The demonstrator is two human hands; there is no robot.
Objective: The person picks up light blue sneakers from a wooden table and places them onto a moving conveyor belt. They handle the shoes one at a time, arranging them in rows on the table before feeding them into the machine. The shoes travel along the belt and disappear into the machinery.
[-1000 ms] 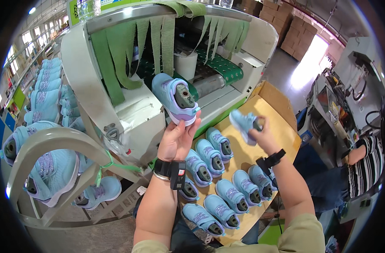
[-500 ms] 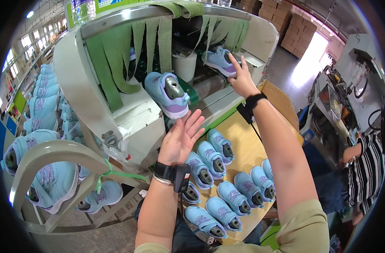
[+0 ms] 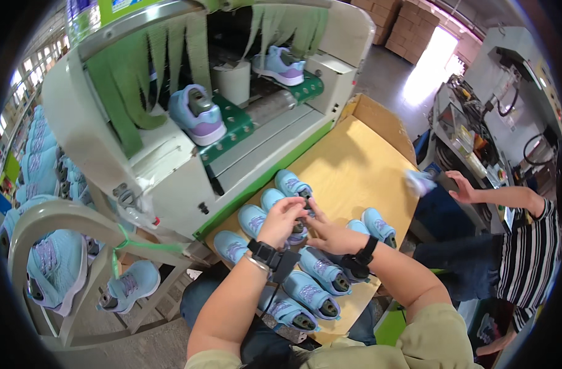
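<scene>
My left hand (image 3: 282,222) and my right hand (image 3: 336,235) are close together above light-blue and lilac sneakers on a yellow-topped table. Bent and drawn together, the left hand's fingers reach over a sneaker's heel; what they grip, if anything, is hidden. My right hand's fingers are apart, pointing at the left's fingertips. Just in front of it lies a sneaker (image 3: 321,267) with a dark last inside. Beyond the table, a left sneaker (image 3: 196,117) and a right sneaker (image 3: 279,65) rest on the machine's green belt (image 3: 228,130).
Green strips (image 3: 188,55) hang at the machine mouth. A rack (image 3: 31,234) with several sneakers stands at left. At right, a co-worker's hand (image 3: 465,187) is near a blurred sneaker (image 3: 420,182) at the table's edge (image 3: 410,147). Cartons (image 3: 412,31) are stacked behind.
Both hands have left the sneakers at the machine and come down together over those on the table. The view has shifted. A co-worker's arm and a blurred sneaker now show at right.
</scene>
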